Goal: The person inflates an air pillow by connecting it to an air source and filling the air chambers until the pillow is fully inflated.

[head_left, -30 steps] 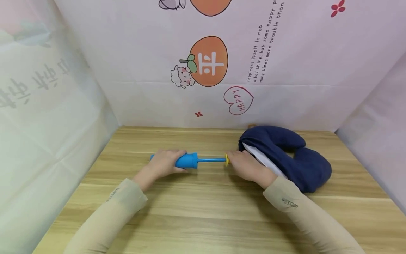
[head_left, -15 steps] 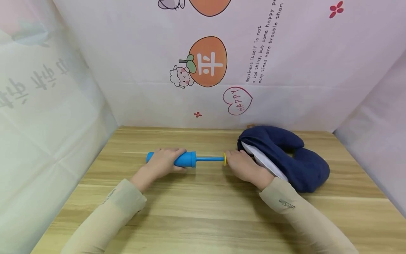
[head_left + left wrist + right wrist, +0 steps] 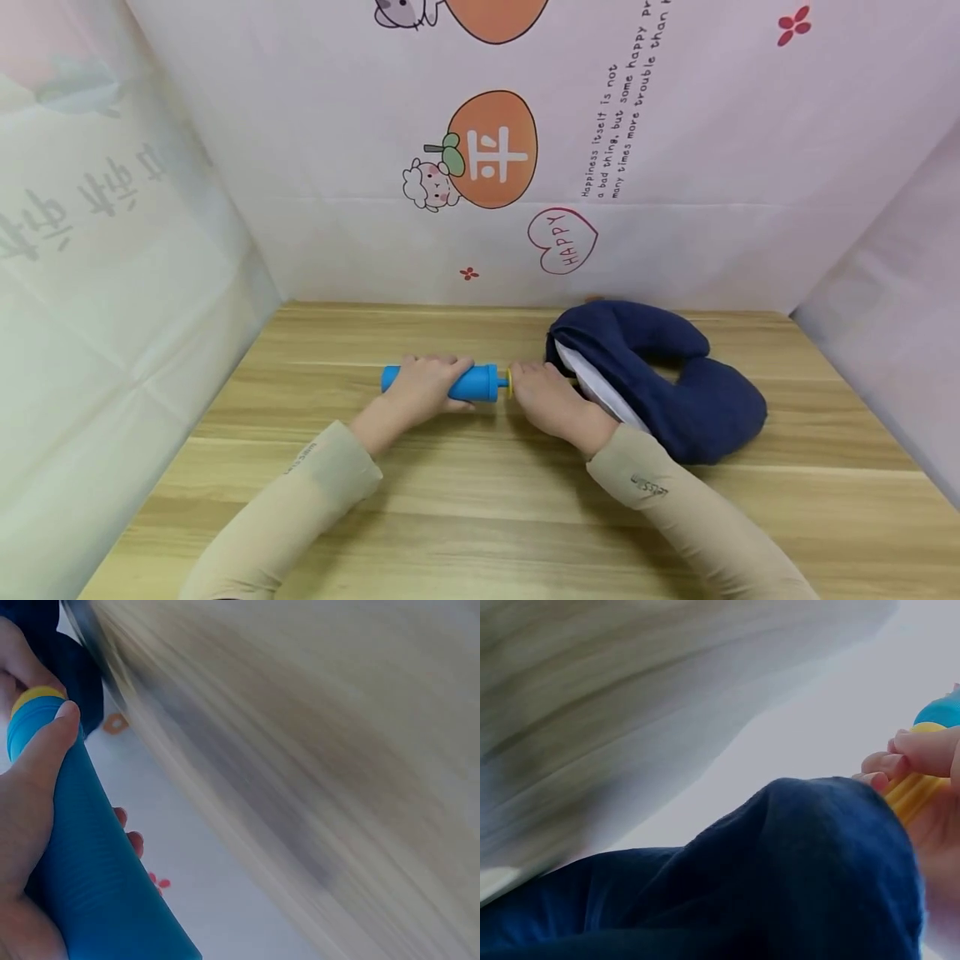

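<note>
Gripping the pump [image 3: 480, 383] with the left hand [image 3: 416, 387], its yellow handle [image 3: 911, 796] with the right hand [image 3: 551, 400], over the table [image 3: 450, 533], near the pillow [image 3: 701, 417]! Apparently pushed nearly home, with just a stub of rod [image 3: 502, 383] left!

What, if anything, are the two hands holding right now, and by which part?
A blue-and-yellow pump: the left hand grips its blue barrel, and the right hand holds its yellow handle.

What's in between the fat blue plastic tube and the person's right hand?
The head view shows a thin blue plastic rod, then a round yellow plastic rim, between the fat blue plastic tube and the person's right hand.
</note>
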`<action>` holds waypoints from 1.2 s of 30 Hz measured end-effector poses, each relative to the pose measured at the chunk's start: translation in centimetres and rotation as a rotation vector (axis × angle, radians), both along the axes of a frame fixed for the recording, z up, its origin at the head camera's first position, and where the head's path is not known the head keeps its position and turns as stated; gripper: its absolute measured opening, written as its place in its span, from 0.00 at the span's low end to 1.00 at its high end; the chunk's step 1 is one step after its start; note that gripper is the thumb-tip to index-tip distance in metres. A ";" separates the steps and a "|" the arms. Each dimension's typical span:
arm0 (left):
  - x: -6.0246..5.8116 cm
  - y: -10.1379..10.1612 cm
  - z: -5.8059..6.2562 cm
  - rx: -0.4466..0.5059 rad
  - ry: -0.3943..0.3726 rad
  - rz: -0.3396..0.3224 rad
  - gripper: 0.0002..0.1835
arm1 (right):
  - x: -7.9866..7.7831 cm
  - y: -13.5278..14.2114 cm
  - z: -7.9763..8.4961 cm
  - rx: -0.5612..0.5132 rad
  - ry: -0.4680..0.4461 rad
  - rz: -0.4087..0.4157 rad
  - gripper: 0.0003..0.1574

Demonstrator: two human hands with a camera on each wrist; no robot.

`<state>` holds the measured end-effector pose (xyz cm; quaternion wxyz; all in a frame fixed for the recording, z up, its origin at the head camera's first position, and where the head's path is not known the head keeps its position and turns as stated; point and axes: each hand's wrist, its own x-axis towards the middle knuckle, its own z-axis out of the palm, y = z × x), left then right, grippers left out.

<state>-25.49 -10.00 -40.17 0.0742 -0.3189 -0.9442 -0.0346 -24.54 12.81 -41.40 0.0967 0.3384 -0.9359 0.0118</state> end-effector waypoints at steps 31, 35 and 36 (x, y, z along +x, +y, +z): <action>-1.2 -8.2 -0.1 0.079 0.026 0.018 0.34 | -1.7 4.0 0.8 0.013 -0.039 0.041 0.07; -1.0 -8.4 0.0 0.071 0.041 0.036 0.35 | -1.4 4.1 0.7 -0.040 -0.007 0.078 0.10; -0.9 -8.3 0.0 0.060 0.044 0.037 0.35 | -1.5 4.1 0.4 -0.052 0.021 0.100 0.11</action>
